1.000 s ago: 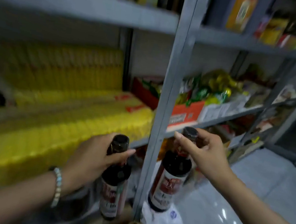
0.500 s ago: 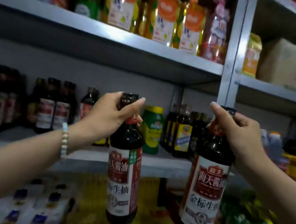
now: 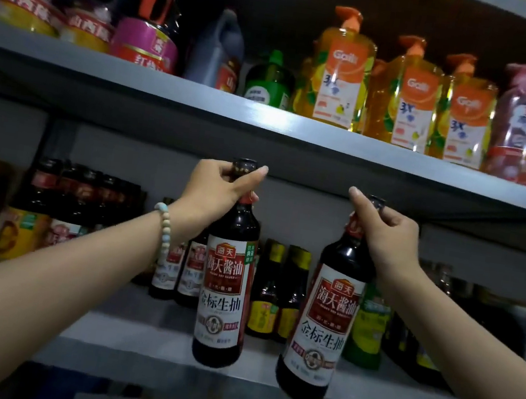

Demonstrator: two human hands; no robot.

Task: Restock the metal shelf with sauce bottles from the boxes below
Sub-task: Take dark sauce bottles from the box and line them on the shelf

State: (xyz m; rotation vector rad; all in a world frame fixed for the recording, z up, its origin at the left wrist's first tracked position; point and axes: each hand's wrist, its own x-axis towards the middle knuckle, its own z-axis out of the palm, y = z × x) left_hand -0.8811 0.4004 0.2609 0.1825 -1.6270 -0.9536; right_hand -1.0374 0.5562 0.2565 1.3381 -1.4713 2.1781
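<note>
I've L grip [image 3: 218, 189] curled round L bottle [image 3: 223, 296] neck, R grip [image 3: 390, 232] round R bottle [image 3: 324, 328] neck, both hanging at metal shelf [image 3: 139, 334] front, neither looks set down yet.

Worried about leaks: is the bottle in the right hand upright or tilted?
Tilted: the right hand grips the right bottle by its neck, and its base sits left of its cap.

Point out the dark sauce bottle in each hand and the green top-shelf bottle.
Left dark glass sauce bottle [image 3: 223, 296]: head view, front label.
Right dark glass sauce bottle [image 3: 328, 322]: head view, front label.
Green plastic top-shelf bottle [image 3: 268, 79]: head view, body.
</note>
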